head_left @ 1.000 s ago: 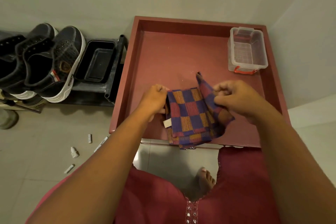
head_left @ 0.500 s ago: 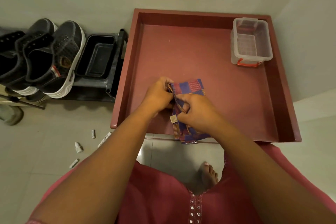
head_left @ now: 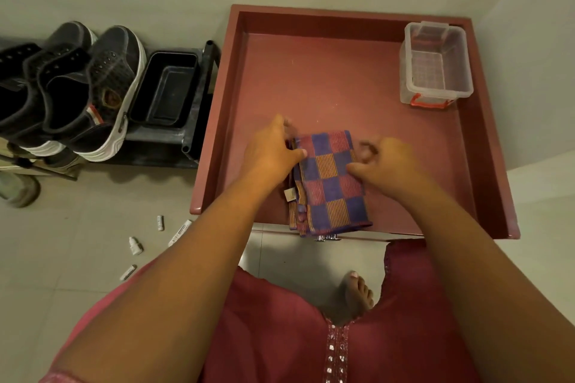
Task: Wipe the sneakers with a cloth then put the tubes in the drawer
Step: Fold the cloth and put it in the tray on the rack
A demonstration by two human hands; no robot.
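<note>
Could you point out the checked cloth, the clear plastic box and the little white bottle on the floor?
checked cloth [head_left: 331, 186], head view, middle of the folded top face.
clear plastic box [head_left: 435, 64], head view, its see-through bottom.
little white bottle [head_left: 135, 246], head view, its body.

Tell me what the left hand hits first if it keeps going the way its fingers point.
The left hand points up-frame over bare drawer floor; the drawer back wall looks first, though depth is unclear.
</note>
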